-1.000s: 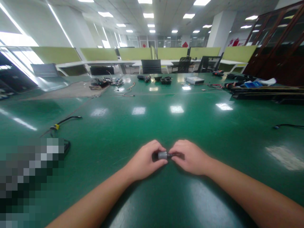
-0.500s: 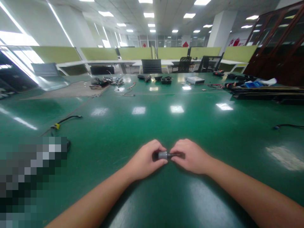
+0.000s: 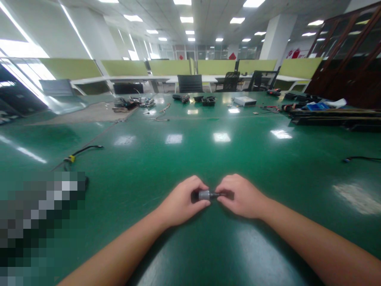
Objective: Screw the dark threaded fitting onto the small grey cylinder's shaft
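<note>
A small cylindrical object (image 3: 204, 195), grey in the middle with a dark, narrower right end, lies level between my two hands, low in the middle of the head view. My left hand (image 3: 186, 200) wraps its thumb and fingers round the thick left part. Thumb and fingertips of my right hand (image 3: 238, 195) pinch the thin dark right end. A short dark stretch of the object shows between the two hands. Both hands are just over the green table (image 3: 196, 155). What lies inside each palm is mostly hidden.
At the left is a blurred-out pixelated object (image 3: 38, 210), with a black cable (image 3: 87, 148) behind it. Another cable (image 3: 361, 158) lies at the right edge. Along the far side are a silver box (image 3: 244, 101), tools and parts, and a dark stack (image 3: 330, 118).
My right hand has shifted slightly to the right, so more of the dark narrow end shows between the hands. My left hand has stayed in place.
</note>
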The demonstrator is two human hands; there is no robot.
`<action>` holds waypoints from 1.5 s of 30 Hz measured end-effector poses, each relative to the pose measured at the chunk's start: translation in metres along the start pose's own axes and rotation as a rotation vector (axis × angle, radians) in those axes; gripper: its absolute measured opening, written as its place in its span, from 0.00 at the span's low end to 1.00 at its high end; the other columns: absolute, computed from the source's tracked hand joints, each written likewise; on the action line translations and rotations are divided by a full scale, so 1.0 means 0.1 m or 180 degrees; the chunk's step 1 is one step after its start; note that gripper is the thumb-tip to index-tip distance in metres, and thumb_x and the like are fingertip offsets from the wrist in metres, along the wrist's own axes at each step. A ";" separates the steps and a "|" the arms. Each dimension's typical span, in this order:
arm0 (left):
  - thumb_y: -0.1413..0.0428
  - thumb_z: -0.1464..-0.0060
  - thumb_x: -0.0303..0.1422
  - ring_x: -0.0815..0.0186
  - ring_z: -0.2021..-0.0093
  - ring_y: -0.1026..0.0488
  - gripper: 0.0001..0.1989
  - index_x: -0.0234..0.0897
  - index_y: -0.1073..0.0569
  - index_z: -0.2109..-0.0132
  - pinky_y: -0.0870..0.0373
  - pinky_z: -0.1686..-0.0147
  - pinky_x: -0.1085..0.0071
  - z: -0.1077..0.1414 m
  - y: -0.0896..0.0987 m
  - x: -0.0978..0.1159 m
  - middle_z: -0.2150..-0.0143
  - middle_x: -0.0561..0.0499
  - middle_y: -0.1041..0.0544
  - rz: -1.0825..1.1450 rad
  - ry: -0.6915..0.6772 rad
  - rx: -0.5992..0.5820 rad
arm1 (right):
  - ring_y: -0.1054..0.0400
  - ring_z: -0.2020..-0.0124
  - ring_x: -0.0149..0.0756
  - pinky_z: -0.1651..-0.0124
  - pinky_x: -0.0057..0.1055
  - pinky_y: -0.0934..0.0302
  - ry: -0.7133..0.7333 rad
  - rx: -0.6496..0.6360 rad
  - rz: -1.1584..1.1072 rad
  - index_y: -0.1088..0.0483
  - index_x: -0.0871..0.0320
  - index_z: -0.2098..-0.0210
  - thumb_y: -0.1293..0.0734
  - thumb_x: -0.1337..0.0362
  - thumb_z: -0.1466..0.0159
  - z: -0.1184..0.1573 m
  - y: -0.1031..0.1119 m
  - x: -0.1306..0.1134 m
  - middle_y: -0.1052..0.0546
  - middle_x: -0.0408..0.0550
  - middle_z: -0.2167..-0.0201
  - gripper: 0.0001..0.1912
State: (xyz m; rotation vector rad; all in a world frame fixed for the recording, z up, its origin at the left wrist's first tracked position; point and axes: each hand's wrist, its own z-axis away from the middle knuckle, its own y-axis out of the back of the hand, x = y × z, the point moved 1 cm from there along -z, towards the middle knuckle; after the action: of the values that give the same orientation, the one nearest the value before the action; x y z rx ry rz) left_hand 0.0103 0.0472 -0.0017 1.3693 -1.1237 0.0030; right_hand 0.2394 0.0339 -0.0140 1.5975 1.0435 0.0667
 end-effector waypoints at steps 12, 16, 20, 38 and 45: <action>0.36 0.45 0.32 0.62 0.59 0.28 0.09 0.38 0.26 0.57 0.32 0.59 0.67 -0.01 0.01 0.01 0.59 0.50 0.25 -0.0038 0.0033 -0.0033 | 0.31 0.64 0.37 0.57 0.35 0.43 -0.0011 0.0007 0.0053 0.24 0.56 0.64 0.30 0.68 0.39 0.04 0.05 0.05 0.22 0.44 0.68 0.03; 0.37 0.45 0.32 0.61 0.59 0.28 0.09 0.38 0.26 0.57 0.32 0.59 0.67 0.00 0.02 0.01 0.59 0.49 0.25 -0.0036 -0.0002 -0.0026 | 0.30 0.65 0.36 0.58 0.35 0.42 0.0024 -0.0041 0.0004 0.24 0.56 0.65 0.30 0.69 0.40 0.05 0.08 0.09 0.22 0.44 0.68 0.04; 0.36 0.45 0.32 0.62 0.59 0.28 0.09 0.38 0.26 0.57 0.32 0.59 0.67 0.00 0.01 0.01 0.59 0.50 0.25 -0.0017 0.0003 -0.0031 | 0.29 0.66 0.37 0.58 0.35 0.40 0.0012 -0.0090 -0.0089 0.24 0.56 0.66 0.29 0.70 0.42 0.07 0.15 0.17 0.22 0.45 0.70 0.05; 0.36 0.45 0.32 0.62 0.59 0.28 0.10 0.38 0.26 0.57 0.32 0.58 0.66 0.00 0.01 0.00 0.59 0.50 0.26 -0.0005 0.0004 -0.0043 | 0.30 0.72 0.33 0.66 0.29 0.37 -0.0253 -0.0228 -0.0549 0.23 0.59 0.68 0.30 0.70 0.43 0.08 0.26 0.26 0.24 0.44 0.72 0.03; 0.36 0.45 0.33 0.62 0.60 0.29 0.10 0.38 0.27 0.57 0.33 0.59 0.67 -0.01 -0.01 -0.03 0.60 0.51 0.26 -0.0054 0.0002 -0.0020 | 0.32 0.69 0.33 0.63 0.30 0.40 -0.0178 -0.0170 -0.0420 0.23 0.58 0.66 0.28 0.68 0.41 -0.02 0.11 0.16 0.23 0.44 0.71 0.02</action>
State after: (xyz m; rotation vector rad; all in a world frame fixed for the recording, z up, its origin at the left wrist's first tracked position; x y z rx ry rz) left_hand 0.0098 0.0491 -0.0044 1.3730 -1.1105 -0.0124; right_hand 0.2538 0.0467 -0.0120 1.4710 1.0921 -0.0388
